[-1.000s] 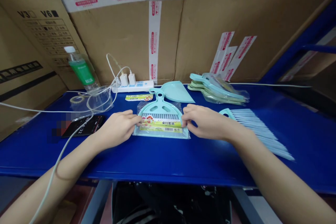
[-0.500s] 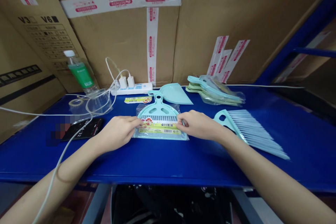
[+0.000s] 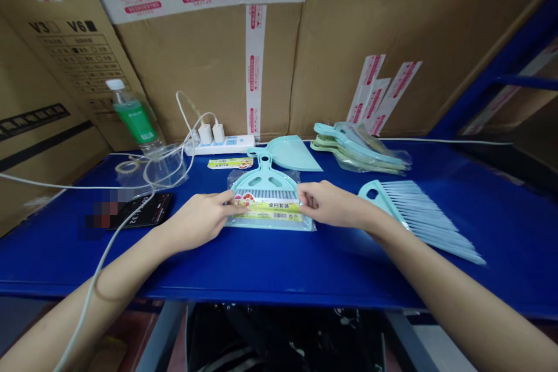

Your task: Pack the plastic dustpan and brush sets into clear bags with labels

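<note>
A light blue brush-and-dustpan set in a clear plastic bag (image 3: 267, 197) lies flat on the blue table (image 3: 279, 261), a yellow-green label across its front. My left hand (image 3: 198, 218) pinches the bag's left edge at the label. My right hand (image 3: 329, 204) pinches the right edge at the same height. Both hands have fingers closed on the packet.
A loose light blue brush (image 3: 418, 215) lies right of my right hand. Behind are a bare dustpan (image 3: 290, 154), a stack of bagged sets (image 3: 360, 148), a spare label (image 3: 229, 163), a power strip (image 3: 220, 142), a green-labelled bottle (image 3: 133, 116), a tape roll (image 3: 127, 167) and a phone (image 3: 139, 209). Cardboard boxes wall the back.
My right hand has slid a little left along the bag's right edge; the left hand stays at the left edge. The packet has hardly moved.
</note>
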Motion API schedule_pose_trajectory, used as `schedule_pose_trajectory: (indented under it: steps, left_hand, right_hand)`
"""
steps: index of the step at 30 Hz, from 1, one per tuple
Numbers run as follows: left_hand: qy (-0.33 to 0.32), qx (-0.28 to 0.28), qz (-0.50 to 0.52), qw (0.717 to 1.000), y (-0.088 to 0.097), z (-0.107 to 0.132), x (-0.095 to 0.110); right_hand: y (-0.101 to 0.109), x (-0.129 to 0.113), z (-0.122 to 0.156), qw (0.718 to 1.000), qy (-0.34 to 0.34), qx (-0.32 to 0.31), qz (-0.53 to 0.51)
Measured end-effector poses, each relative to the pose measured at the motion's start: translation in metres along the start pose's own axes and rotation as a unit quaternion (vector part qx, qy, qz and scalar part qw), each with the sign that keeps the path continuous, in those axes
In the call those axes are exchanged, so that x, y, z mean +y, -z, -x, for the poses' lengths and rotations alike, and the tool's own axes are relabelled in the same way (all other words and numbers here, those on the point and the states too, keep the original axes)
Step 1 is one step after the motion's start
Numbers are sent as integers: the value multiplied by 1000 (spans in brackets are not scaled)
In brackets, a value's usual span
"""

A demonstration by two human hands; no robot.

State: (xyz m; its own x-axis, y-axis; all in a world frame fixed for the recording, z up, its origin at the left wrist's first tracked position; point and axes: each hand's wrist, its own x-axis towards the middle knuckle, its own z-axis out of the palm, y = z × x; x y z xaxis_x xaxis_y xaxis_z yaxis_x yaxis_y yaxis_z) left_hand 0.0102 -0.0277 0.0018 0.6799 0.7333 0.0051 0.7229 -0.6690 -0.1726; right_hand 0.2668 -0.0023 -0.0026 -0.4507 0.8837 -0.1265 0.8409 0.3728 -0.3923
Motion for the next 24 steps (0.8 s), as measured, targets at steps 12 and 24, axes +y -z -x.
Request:
schedule_pose_trajectory:
  steps: [12,24]
  left_hand:
    - [57,94,-27,994,-3,1,-7]
    - [151,20,15,988,-4,-4,-2]
  right_hand:
    - [13,9,3,987,12,-68,-149]
    - [7,7,1,993,1,-60,-98]
